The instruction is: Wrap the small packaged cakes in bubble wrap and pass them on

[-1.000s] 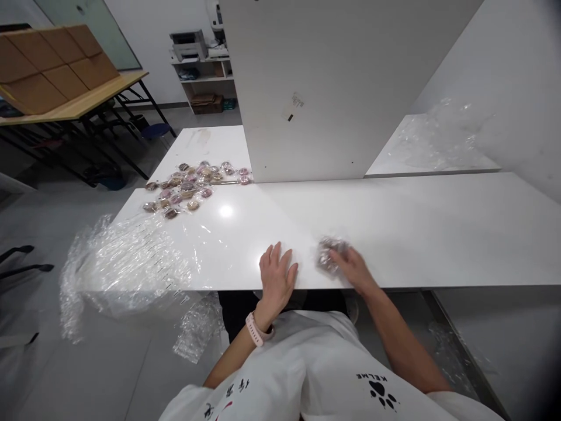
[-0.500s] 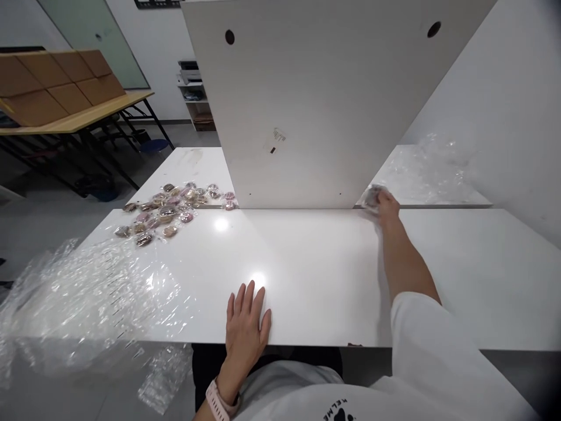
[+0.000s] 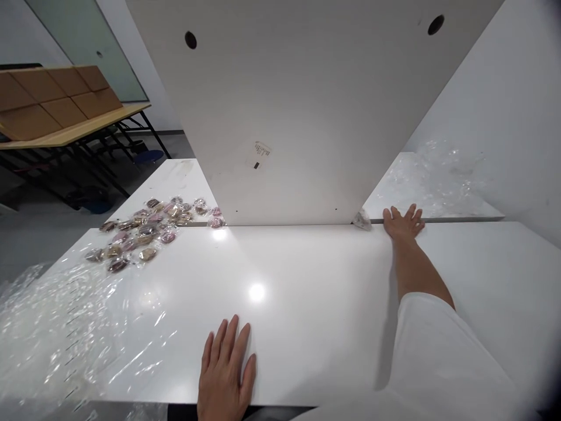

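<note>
My left hand (image 3: pixel 224 371) lies flat near the front edge of the white table (image 3: pixel 298 304), fingers stretched out and holding nothing. Far off to the right, my right hand (image 3: pixel 403 223) is spread over the table's back edge, with nothing in it. Just left of that hand, a small clear plastic packet (image 3: pixel 362 220) sits against the bottom corner of the upright white panel (image 3: pixel 289 117). What is inside the packet is hard to make out. At the left, several wrapped round items (image 3: pixel 146 234), brown, pink and tan, lie in a loose pile.
Clear plastic bags (image 3: pixel 48 333) cover the table's front left corner and hang over its edge. More crumpled plastic (image 3: pixel 438 175) lies on the white surface behind, at right. Cardboard boxes (image 3: pixel 61 96) stand on a wooden table (image 3: pixel 83 128) at the far left.
My right hand has let go of the clear packet, leaving it by the panel's corner, and has spread open a little to the right. The view has shifted slightly; my left hand remains flat.
</note>
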